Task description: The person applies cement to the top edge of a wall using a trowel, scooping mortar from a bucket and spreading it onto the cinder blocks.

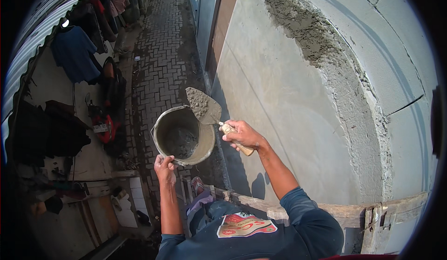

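My right hand (241, 135) is wrapped round the wooden handle of a trowel (213, 110). Wet grey mortar (198, 102) lies on the trowel's blade, which is over the far right rim of a bucket (207, 143). My left hand (165, 163) grips the bucket's near left rim, with its fingers closed over the edge. The bucket is tilted a little toward me, and some wet mortar shows at its bottom. To the right stands a wall (288, 111); fresh dark mortar (302, 24) covers the upper stretch of a rough band along its top.
A rough wooden plank (344, 213) runs across in front of me at the lower right. Far below lies a paved alley (160, 64). Clothes (74, 52) hang under a corrugated roof (42, 31) on the left, near a red motorcycle (106, 127). A brown door (221, 31) stands beyond the wall.
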